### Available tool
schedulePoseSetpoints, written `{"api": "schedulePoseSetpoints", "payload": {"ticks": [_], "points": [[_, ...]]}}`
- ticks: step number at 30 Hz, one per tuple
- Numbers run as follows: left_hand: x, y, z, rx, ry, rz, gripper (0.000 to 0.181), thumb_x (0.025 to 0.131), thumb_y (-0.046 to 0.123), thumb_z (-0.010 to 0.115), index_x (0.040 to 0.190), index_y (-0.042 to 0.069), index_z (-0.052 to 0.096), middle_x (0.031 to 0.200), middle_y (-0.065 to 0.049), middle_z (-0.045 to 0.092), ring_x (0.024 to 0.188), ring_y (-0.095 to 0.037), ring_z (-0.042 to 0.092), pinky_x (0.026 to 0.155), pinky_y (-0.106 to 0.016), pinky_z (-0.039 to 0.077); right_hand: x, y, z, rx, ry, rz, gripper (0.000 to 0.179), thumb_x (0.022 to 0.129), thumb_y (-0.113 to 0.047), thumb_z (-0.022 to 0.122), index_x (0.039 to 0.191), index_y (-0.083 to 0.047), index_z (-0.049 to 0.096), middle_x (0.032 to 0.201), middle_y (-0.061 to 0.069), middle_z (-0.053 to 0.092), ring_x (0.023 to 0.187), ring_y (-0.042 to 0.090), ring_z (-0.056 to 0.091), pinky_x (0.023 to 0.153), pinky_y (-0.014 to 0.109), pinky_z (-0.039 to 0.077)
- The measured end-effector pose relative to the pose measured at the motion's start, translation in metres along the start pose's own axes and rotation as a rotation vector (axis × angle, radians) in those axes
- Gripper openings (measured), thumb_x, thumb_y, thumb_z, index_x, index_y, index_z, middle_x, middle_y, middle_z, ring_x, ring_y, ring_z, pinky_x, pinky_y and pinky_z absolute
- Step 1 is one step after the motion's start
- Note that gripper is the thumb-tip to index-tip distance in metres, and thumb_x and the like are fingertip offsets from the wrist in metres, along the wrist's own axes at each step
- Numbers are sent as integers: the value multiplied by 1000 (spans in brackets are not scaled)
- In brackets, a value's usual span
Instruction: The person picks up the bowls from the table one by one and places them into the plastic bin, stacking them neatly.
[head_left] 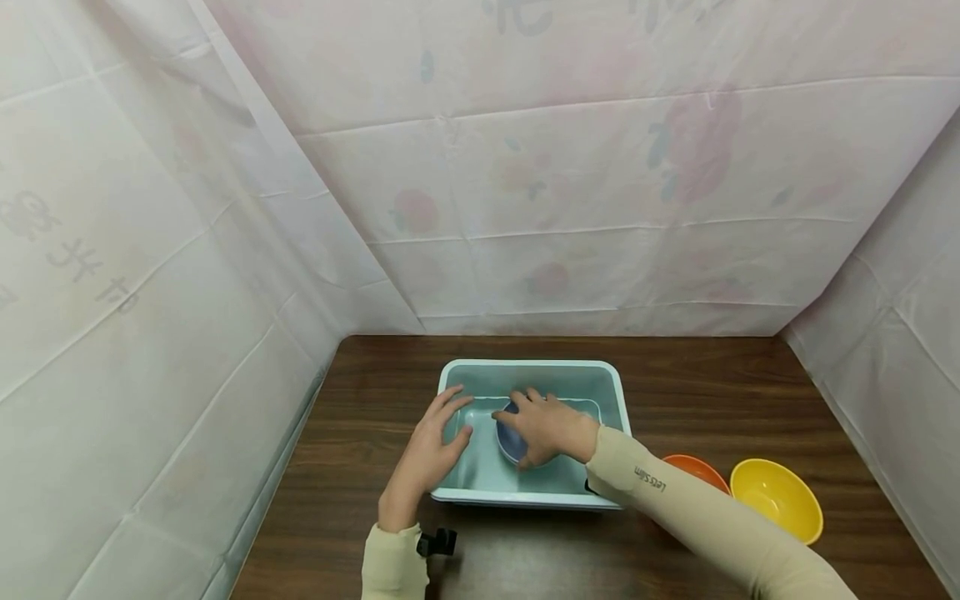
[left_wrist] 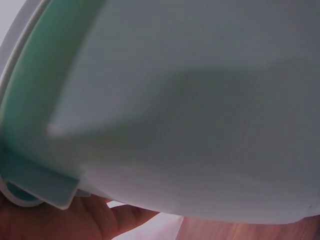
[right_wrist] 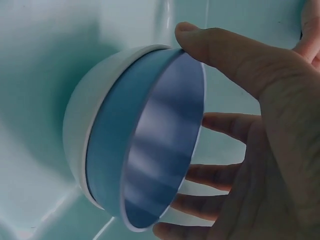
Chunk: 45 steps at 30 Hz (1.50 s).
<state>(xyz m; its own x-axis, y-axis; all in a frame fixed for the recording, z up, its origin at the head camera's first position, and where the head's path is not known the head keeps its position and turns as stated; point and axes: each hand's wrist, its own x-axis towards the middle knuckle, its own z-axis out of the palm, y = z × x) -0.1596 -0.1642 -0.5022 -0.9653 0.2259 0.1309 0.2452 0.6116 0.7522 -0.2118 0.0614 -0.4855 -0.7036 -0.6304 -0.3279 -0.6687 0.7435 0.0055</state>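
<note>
Basin: light teal, sits on the brown table. Contents: blue bowl nested in a white bowl, blue rim standing proud of the white one. In the right wrist view their mouths face the palm.

Hands are well apart. Right hand is down inside the basin, gripping the blue bowl across its mouth: thumb at one side of the rim, fingers at the other. Left hand is at the basin's left rim, fingers spread, holding nothing; can't tell if it touches.

Right of the basin: orange bowl, partly hidden by the right sleeve, and just beside it a yellow bowl, mouth up.
</note>
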Motion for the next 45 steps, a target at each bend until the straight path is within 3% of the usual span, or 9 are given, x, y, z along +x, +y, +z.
{"api": "schedulePoseSetpoints", "payload": {"ticks": [12,18,27,32,36,45], "points": [[-1,-2,1,-6,7,4,45,101,18,67,145,20,59,163,-1,39,149,-32,41,110,-59,44,-9,6,-17,95,28,49,91,80,-61,80,157,-28,43,155,12,44,138,35,49,105,55,49],[-1,-2,1,-5,11,9,44,101,19,66,145,18,59,163,-1,40,150,-32,40,110,-59,44,-19,12,-28,140,53,35,85,84,-56,80,155,-24,46,154,13,47,135,36,53,102,55,51],[-1,-1,1,-2,17,9,45,101,18,67,145,13,59,162,-1,40,150,-33,39,110,-60,44,-28,24,-37,283,74,48,71,88,-45,79,149,-18,54,145,12,56,121,29,62,92,44,56],[-1,-1,1,-2,17,5,45,100,16,67,145,13,59,162,-1,40,150,-33,39,110,-60,43,-34,30,-42,361,101,28,69,91,-40,79,149,-12,54,148,15,54,126,29,62,97,45,54],[0,-2,1,-2,21,8,44,100,16,67,144,13,60,162,-3,41,150,-33,39,111,-61,43,-40,34,-46,398,141,16,66,93,-36,77,149,-9,54,149,14,55,131,30,60,101,46,53],[0,-3,-2,-6,21,6,44,101,17,67,144,12,60,162,-4,41,150,-34,40,110,-61,43,-55,39,-52,418,290,-14,55,96,-31,73,143,-6,58,140,15,61,124,29,64,97,45,56]]}}
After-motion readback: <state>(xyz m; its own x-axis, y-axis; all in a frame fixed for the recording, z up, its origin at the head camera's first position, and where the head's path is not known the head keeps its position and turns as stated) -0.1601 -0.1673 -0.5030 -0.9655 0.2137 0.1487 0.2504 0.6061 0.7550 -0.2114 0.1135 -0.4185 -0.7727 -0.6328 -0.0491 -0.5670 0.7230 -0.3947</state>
